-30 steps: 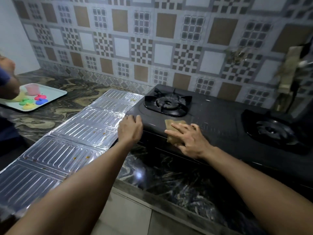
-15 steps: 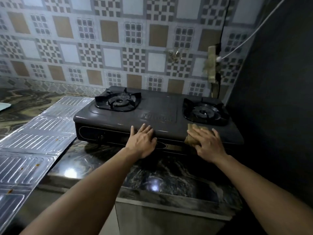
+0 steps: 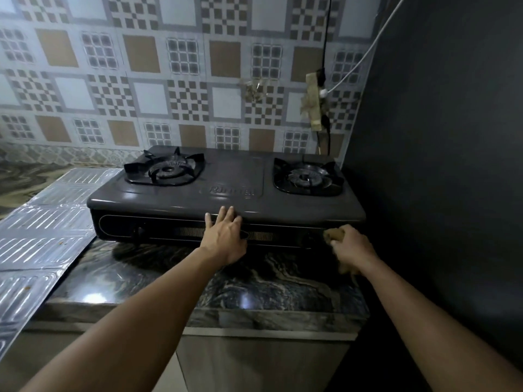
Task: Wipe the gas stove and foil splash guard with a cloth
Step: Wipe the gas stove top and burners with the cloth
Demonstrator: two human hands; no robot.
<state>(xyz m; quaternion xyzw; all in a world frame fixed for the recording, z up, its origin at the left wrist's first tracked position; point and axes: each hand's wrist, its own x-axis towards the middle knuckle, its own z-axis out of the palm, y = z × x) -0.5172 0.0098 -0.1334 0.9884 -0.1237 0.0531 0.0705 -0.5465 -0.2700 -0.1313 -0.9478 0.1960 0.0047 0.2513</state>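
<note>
A dark two-burner gas stove (image 3: 235, 176) stands on the marbled counter against the tiled wall. My left hand (image 3: 225, 236) lies flat on the stove's front edge near the middle, fingers spread, holding nothing. My right hand (image 3: 351, 246) grips a tan cloth (image 3: 334, 234) and presses it against the right end of the stove's front panel, near the right knob. The ribbed foil splash guard (image 3: 42, 230) lies flat on the counter to the left of the stove, with small brown specks on it.
A dark wall (image 3: 438, 165) closes in right beside the stove. A black cable, a white cable (image 3: 365, 55) and a taped fitting (image 3: 314, 108) hang on the tiled wall behind the right burner. The dark marbled counter (image 3: 169, 281) runs to its front edge near me.
My right hand has slid the cloth from the stove's top near the right burner down onto the front panel. My left hand stays on the front edge. The view has shifted right.
</note>
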